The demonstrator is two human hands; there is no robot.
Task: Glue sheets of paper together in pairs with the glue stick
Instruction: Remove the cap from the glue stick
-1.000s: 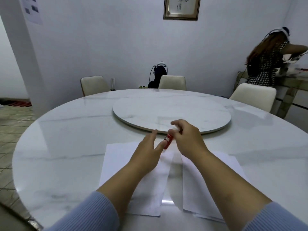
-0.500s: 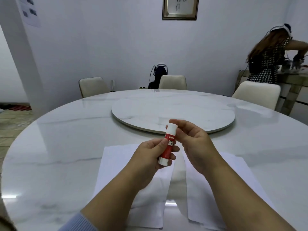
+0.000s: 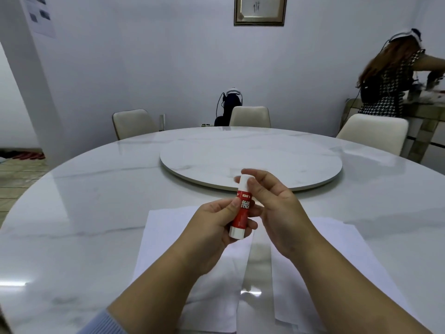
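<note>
A red glue stick (image 3: 241, 210) with white cap and white base stands nearly upright in the air above the table. My left hand (image 3: 216, 227) grips its red body. My right hand (image 3: 274, 208) pinches the white cap at the top between thumb and fingers. The cap still sits on the stick. Under my hands two stacks of white paper lie side by side on the marble table, the left paper (image 3: 168, 237) and the right paper (image 3: 342, 256), with a narrow gap of table between them.
A round marble turntable (image 3: 250, 155) sits in the middle of the round table (image 3: 84, 201). Three cream chairs stand along the far side. At the far right a person (image 3: 390, 80) works at a side counter.
The glue stick has been lifted off the table and turned upright. My left hand has closed around its body, and my right hand has shifted to the cap.
</note>
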